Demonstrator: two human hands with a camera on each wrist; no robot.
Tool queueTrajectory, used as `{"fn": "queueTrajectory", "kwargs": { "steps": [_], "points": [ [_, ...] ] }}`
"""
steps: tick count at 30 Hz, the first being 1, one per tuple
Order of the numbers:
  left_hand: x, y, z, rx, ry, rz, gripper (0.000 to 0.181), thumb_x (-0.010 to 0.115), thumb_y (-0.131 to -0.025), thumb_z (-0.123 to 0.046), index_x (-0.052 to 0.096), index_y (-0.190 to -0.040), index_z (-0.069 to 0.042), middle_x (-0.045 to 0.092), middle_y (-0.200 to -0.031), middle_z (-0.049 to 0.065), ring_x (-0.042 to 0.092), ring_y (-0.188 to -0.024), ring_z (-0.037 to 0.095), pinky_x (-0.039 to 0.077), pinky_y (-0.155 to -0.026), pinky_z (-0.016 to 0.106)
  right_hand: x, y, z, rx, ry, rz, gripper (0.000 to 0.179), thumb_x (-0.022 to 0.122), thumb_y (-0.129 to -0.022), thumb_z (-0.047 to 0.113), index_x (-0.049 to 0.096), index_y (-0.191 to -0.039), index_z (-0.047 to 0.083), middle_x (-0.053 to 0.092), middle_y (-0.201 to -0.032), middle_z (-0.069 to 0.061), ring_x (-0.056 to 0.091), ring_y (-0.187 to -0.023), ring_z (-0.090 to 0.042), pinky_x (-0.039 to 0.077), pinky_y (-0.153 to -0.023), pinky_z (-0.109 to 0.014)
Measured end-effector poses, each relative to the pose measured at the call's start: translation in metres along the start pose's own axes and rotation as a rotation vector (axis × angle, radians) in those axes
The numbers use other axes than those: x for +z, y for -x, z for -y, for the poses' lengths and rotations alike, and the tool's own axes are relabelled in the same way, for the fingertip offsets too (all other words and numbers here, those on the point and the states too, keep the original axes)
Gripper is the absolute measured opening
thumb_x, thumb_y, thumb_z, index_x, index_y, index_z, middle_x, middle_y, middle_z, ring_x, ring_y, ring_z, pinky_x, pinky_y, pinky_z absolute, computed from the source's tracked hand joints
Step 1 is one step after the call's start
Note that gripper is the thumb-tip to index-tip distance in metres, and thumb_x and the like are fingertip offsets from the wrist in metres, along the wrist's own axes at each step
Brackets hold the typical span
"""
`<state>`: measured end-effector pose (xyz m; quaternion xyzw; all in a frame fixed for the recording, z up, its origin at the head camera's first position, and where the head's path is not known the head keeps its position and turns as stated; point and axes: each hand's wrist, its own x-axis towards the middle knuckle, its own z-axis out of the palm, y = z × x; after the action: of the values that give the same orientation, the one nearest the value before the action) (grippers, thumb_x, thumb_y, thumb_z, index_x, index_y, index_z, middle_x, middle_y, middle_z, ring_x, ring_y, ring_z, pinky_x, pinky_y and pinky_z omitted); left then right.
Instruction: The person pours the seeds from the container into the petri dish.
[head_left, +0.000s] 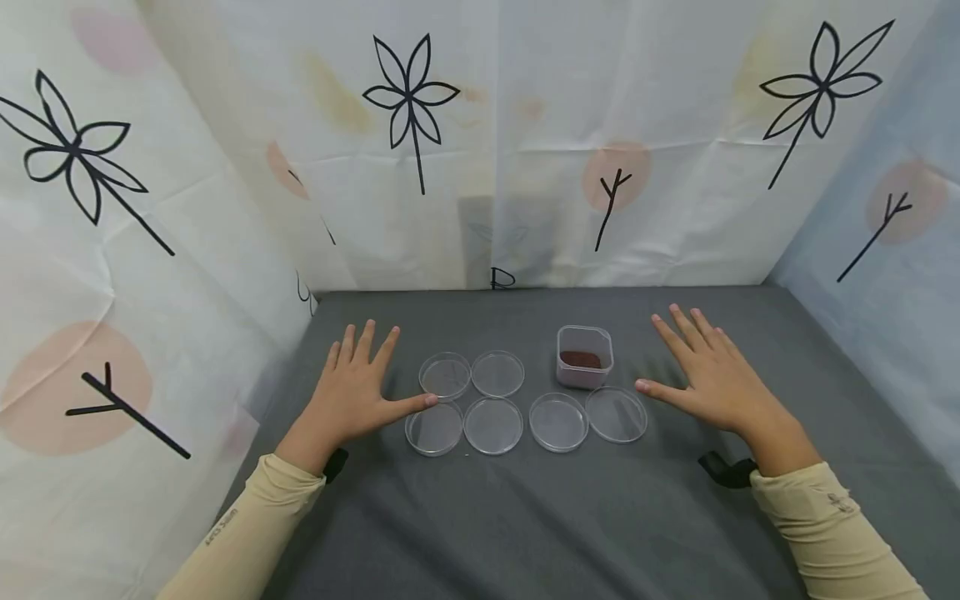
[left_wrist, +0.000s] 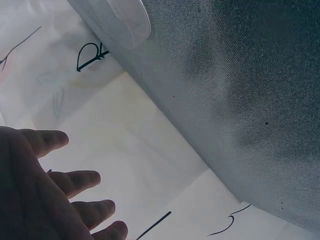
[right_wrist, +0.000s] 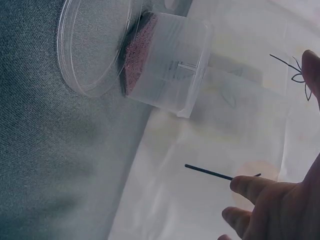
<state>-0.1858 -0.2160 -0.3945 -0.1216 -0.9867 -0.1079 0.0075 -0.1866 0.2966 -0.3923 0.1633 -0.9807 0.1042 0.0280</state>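
Both hands are spread over the table with fingers straight, and neither holds anything. My left hand (head_left: pixel 352 396) is to the left of a group of clear petri dishes (head_left: pixel 493 427); its thumb overlaps the left ones in the head view, and I cannot tell whether it touches. On the other side, my right hand (head_left: pixel 712 383) hovers beside a round dish (head_left: pixel 617 415). Behind that dish stands an uncovered square plastic tub (head_left: pixel 585 381) with reddish-brown grains (head_left: pixel 581 359) low inside. The right wrist view shows the tub (right_wrist: pixel 172 65) upright near a dish (right_wrist: pixel 80 82).
A dark grey cloth (head_left: pixel 480 525) covers the table. White sheets with drawn flowers (head_left: pixel 408 96) hang at the back and left, and a bluish one (head_left: pixel 892 117) at the right. Dark straps (head_left: pixel 727 471) hang at the wrists.
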Motion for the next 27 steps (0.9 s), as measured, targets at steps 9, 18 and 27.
{"fn": "queueTrajectory", "kwargs": {
  "steps": [9,18,27],
  "points": [
    [0.009,0.001,-0.002,0.009,0.044,-0.012,0.125,0.059,-0.081,-0.093,0.015,-0.173,-0.021,0.003,-0.179,0.021,-0.003,-0.164,0.051,0.006,-0.129,0.07,0.014,-0.006,-0.003,-0.01,-0.098,0.006,0.107,0.066,-0.097,0.064,0.012,-0.172,0.01,0.011,-0.178,-0.02,0.007,-0.165,-0.046,0.011,-0.128,-0.071],
    [0.021,-0.004,-0.02,0.082,0.131,-0.039,0.123,0.063,-0.081,-0.09,0.021,-0.172,-0.02,0.016,-0.178,0.017,0.012,-0.164,0.046,0.021,-0.128,0.068,0.032,-0.018,-0.01,0.006,-0.346,0.045,0.109,0.075,-0.096,0.052,0.008,-0.173,0.014,0.012,-0.179,-0.018,0.002,-0.166,-0.043,0.016,-0.12,-0.08],
    [0.031,-0.012,-0.042,0.167,0.291,-0.151,0.114,0.072,-0.079,-0.085,0.037,-0.167,-0.022,0.036,-0.172,0.005,0.038,-0.157,0.032,0.039,-0.121,0.061,0.044,-0.033,-0.007,0.055,-0.457,0.099,0.113,0.078,-0.094,0.051,0.005,-0.173,0.016,0.012,-0.176,-0.027,0.009,-0.161,-0.055,0.017,-0.118,-0.082]
  ]
}}
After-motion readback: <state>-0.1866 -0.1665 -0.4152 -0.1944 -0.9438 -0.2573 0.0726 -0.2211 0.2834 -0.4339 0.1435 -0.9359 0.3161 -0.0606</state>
